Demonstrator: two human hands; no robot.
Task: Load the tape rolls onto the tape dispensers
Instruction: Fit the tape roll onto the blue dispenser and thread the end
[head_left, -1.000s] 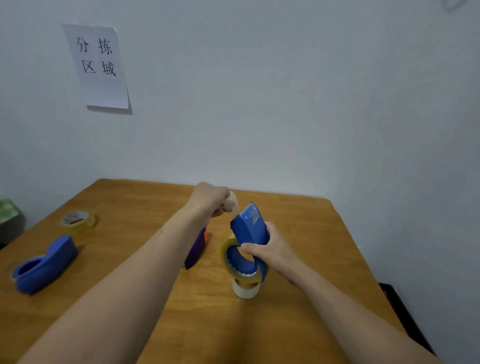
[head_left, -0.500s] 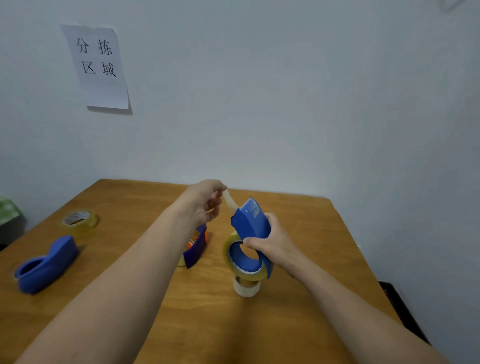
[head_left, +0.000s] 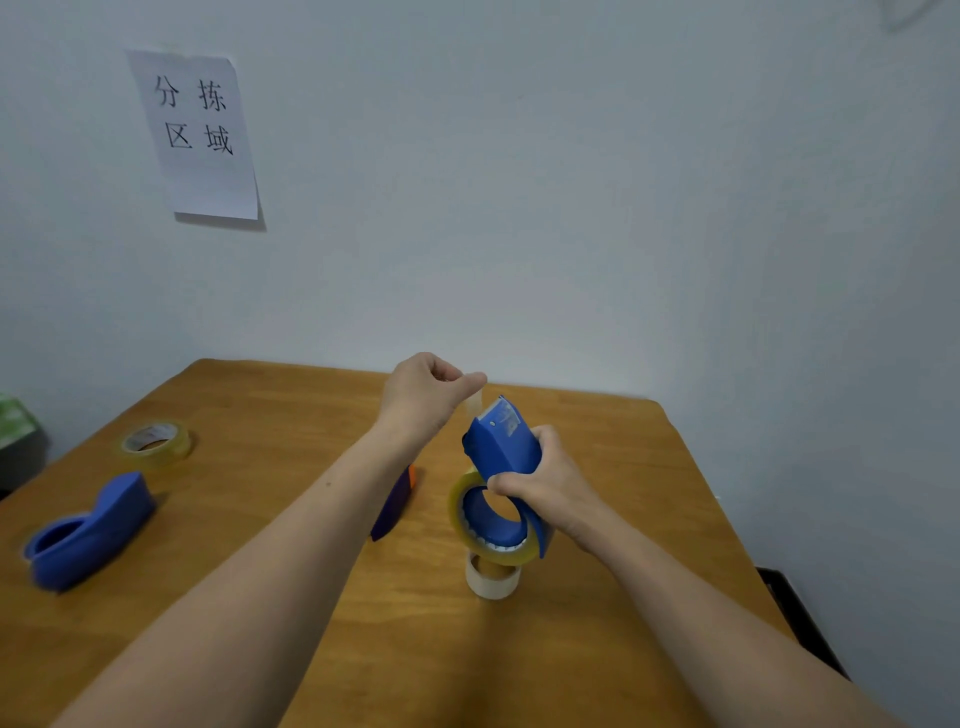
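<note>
Above table (head_left: 260, 519), left hand (head_left: 421, 395) pinches tape end (head_left: 474, 402).

A white paper sign (head_left: 200, 135) with handwritten characters hangs on the pale wall (head_left: 571, 208) above the wooden surface (head_left: 270, 415).
</note>
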